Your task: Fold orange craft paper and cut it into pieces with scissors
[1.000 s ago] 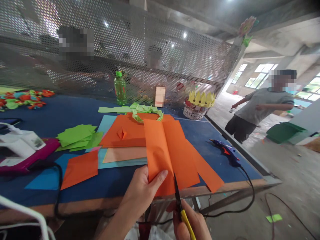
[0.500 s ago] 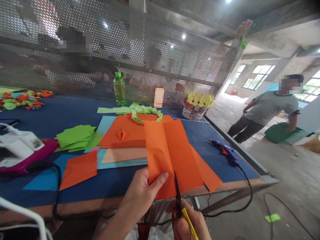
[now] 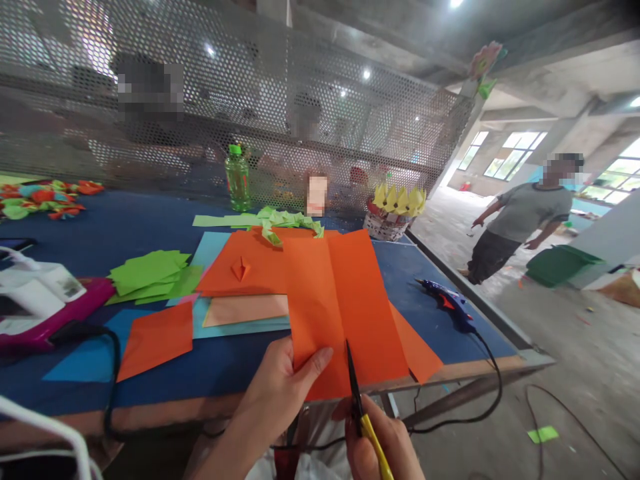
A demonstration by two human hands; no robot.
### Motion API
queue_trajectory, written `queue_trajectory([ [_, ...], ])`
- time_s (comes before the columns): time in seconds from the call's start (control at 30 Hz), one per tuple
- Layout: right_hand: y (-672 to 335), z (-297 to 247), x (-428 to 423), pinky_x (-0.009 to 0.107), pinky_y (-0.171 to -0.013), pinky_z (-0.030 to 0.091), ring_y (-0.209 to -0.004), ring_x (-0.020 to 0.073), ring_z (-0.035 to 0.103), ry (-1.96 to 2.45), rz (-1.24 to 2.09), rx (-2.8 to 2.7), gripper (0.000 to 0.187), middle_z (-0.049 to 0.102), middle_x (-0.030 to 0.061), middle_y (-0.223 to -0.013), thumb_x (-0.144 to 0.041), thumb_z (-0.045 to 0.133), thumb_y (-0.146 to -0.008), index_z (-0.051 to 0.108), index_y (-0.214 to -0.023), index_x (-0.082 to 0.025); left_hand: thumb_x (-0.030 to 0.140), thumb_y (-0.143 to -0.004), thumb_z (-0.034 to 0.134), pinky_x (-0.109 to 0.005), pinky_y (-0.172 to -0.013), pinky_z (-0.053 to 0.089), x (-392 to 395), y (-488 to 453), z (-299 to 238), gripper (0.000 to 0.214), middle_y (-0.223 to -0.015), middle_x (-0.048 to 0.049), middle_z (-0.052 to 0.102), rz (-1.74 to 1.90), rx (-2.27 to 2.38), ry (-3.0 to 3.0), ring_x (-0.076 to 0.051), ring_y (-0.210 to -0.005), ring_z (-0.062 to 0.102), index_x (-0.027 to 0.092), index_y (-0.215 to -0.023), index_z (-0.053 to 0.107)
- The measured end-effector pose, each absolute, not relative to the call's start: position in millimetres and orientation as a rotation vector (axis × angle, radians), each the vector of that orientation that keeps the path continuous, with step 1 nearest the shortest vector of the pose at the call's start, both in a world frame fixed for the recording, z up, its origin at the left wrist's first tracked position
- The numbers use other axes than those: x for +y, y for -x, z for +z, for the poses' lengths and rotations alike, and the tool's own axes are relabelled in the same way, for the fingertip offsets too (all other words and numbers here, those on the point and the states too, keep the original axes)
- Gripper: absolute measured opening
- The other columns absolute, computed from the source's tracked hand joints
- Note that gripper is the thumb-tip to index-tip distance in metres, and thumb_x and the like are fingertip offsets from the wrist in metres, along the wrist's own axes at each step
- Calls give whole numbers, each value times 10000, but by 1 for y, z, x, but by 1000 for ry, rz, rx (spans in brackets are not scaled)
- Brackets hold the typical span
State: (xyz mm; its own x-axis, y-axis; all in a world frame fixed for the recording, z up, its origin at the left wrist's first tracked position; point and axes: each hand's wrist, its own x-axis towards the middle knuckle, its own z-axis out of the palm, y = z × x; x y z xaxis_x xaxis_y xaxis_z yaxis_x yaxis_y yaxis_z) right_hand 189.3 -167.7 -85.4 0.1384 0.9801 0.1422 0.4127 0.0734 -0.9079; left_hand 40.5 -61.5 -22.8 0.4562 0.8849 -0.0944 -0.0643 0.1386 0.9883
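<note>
Left hand pinching the near edge of an orange sheet, thumb on top, fingers beneath; sheet held tilted above the near edge of the tabletop, far end over the paper stack. Right hand closed round the yellow grip of scissors, blades nearly shut, tips set at the sheet's near edge on the centre crease. Step in hand, by judgement: start of a cut along that crease. Next move likely calling for a steady pinch from the left hand, blades kept on the fold line, sheet kept taut. Open room ahead of the blades along the crease; a cut orange strip just beside on the right, glue gun and its cable farther right near the tabletop's edge. Green squares and a smaller orange sheet well to the left. Mesh screen along the far side; a person standing apart on the floor.
</note>
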Motion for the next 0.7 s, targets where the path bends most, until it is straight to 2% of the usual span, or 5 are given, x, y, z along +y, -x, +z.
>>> queue_trajectory([
  [0.13, -189, -84, -167, 248, -490, 287, -470, 89, 374, 1528, 701, -1428, 725, 499, -30, -569, -828, 350, -881, 640, -842, -164, 483, -822, 741, -345, -828, 576, -62, -40, -22, 409, -983, -90, 796, 804, 775, -1207, -298, -920, 733, 138, -1040, 766],
  [0.33, -194, -88, -168, 254, -430, 168, -447, 83, 307, 1490, 827, -1391, 789, 363, -68, -534, -892, 334, -825, 637, -822, -164, 494, -820, 739, -359, -818, 578, -64, -39, -21, 415, -964, -93, 796, 759, 766, -1198, -308, -906, 733, 143, -1039, 774],
  [0.47, -194, -88, -169, 264, -464, 176, -462, 84, 313, 1500, 802, -1384, 780, 386, -60, -529, -889, 369, -817, 645, -798, -159, 469, -797, 760, -356, -784, 580, -64, -40, -22, 396, -928, -80, 793, 779, 789, -1202, -306, -863, 727, 146, -1027, 780],
  [0.6, -192, -86, -169, 268, -454, 164, -455, 84, 283, 1475, 780, -1406, 753, 366, -67, -534, -866, 351, -848, 630, -805, -168, 439, -808, 759, -358, -810, 576, -64, -39, -22, 372, -950, -78, 795, 770, 783, -1219, -312, -906, 724, 152, -1044, 778],
  [0.7, -191, -83, -169, 268, -455, 173, -451, 82, 271, 1459, 760, -1441, 739, 373, -73, -540, -835, 339, -881, 636, -899, -158, 416, -816, 760, -352, -830, 577, -65, -39, -22, 352, -973, -71, 798, 770, 746, -1196, -299, -904, 731, 161, -1059, 775],
])
